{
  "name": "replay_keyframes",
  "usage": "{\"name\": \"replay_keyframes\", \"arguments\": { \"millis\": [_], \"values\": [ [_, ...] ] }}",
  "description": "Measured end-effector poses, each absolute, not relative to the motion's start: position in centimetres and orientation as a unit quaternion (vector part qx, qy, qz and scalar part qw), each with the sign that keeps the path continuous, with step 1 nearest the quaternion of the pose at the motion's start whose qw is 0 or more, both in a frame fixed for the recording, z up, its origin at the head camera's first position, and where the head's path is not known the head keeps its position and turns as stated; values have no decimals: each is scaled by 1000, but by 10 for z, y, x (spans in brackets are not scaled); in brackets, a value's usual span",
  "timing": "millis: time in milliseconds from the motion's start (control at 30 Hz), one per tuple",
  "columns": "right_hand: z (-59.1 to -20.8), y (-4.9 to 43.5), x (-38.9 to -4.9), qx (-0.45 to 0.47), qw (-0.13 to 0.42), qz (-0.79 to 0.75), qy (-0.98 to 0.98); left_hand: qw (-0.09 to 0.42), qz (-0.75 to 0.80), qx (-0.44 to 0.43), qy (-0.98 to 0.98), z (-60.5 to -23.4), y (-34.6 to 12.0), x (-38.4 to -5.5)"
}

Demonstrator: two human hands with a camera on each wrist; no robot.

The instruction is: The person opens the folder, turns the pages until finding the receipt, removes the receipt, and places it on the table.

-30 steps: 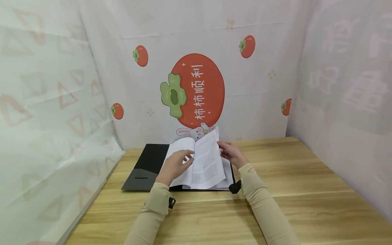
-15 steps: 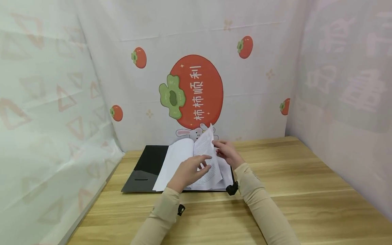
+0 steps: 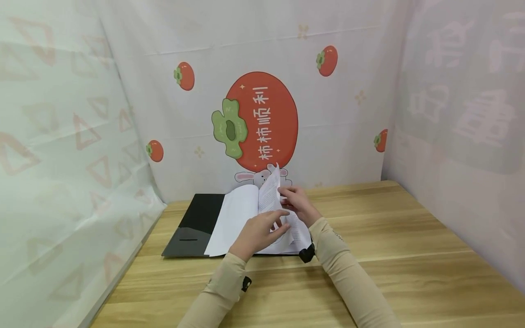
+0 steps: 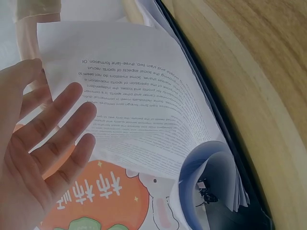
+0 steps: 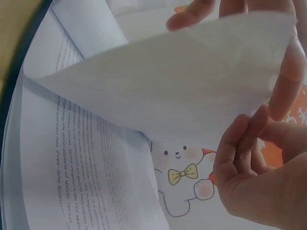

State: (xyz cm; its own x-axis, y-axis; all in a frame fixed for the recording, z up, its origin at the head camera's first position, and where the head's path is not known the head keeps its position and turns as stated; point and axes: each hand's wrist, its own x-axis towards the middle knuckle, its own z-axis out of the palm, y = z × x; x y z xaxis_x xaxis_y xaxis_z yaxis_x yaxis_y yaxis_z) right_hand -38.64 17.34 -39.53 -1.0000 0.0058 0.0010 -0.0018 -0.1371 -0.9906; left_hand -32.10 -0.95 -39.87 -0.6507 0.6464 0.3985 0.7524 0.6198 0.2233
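Head view: right hand (image 3: 301, 203) pinches the raised page (image 3: 268, 193) at its edge; left hand (image 3: 257, 233), fingers spread, is left of the grip; folder (image 3: 207, 214) below. Uneven pulling could tear the page.

The pale backdrop (image 3: 352, 109) bears a large persimmon (image 3: 283, 114) (white characters (image 3: 264, 116) on its red); smaller persimmons (image 3: 326, 60) flank it, a cartoon rabbit (image 3: 245, 176) sits just below it, the wooden surface (image 3: 410, 255) lower.

You face a pale cloth wall (image 3: 352, 150) printed with red fruit (image 3: 326, 61), behind a wood-grain table (image 3: 410, 255); the washed-out right wall (image 3: 430, 159) seems to bear lettering (image 3: 489, 119).
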Motion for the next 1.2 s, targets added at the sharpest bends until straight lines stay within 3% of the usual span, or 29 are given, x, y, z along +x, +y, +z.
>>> {"name": "replay_keyframes", "arguments": {
  "millis": [367,900,1200],
  "values": [
    [-395,164,-381,16,6,757,-653,150,-190,-383,-892,-396,-14,-321],
    [-395,164,-384,2,52,716,-696,149,-191,-383,-892,-400,-19,-328],
    [-395,167,-387,0,40,730,-682,152,-202,-377,-891,-393,-28,-333]
  ]
}}
